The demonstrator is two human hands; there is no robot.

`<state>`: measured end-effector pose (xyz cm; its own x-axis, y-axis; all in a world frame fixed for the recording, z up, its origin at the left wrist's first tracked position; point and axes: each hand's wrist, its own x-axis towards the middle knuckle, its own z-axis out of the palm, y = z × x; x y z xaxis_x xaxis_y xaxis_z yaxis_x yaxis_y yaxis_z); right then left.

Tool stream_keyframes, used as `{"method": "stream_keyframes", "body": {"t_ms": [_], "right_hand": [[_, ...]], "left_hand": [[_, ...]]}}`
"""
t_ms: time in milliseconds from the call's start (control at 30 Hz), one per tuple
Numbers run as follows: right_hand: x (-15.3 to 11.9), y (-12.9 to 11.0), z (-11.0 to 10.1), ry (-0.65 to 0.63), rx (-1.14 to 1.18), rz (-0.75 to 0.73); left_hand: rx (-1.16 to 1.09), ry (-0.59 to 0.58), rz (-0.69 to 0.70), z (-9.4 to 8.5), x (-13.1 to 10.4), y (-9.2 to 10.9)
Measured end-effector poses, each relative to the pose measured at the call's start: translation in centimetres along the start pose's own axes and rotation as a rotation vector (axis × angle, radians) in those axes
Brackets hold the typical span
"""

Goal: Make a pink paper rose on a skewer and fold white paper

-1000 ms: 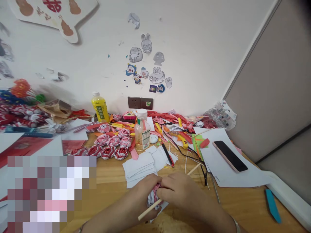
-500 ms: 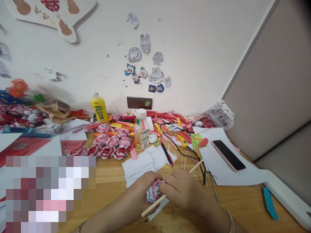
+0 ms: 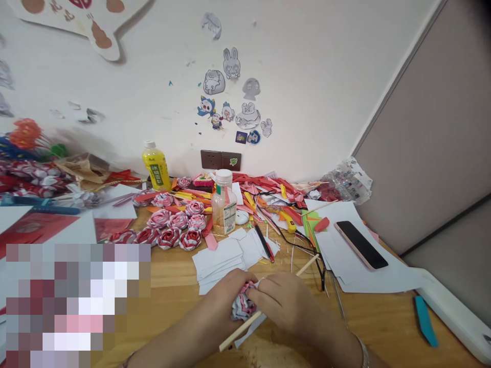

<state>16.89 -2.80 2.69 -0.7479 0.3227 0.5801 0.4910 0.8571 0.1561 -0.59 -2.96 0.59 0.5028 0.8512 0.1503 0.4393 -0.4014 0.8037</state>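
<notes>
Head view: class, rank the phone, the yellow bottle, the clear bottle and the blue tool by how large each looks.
1. Phone.
2. Clear bottle and yellow bottle: too alike to split, and the yellow one stands farther back.
3. Blue tool, smallest, though nearest.

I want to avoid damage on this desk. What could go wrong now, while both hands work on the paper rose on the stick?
1. The left hand and right hand squeeze the paper rose tightly; its petals may crush or tear.
2. The stick is thin and pokes out under the hands; it might snap or slip out.
3. The phone lies on loose papers by the desk edge, close to the right arm; a nudge could slide it off.
</notes>
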Motion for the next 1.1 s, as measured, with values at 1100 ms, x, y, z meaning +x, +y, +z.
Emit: {"method": "stream_keyframes", "body": {"t_ms": [1100], "right_hand": [[0.1, 0.6, 0.4, -0.111, 0.551, 0.260]], "left_hand": [[0.024, 0.089, 0.098, -0.3, 0.4, -0.3]]}}
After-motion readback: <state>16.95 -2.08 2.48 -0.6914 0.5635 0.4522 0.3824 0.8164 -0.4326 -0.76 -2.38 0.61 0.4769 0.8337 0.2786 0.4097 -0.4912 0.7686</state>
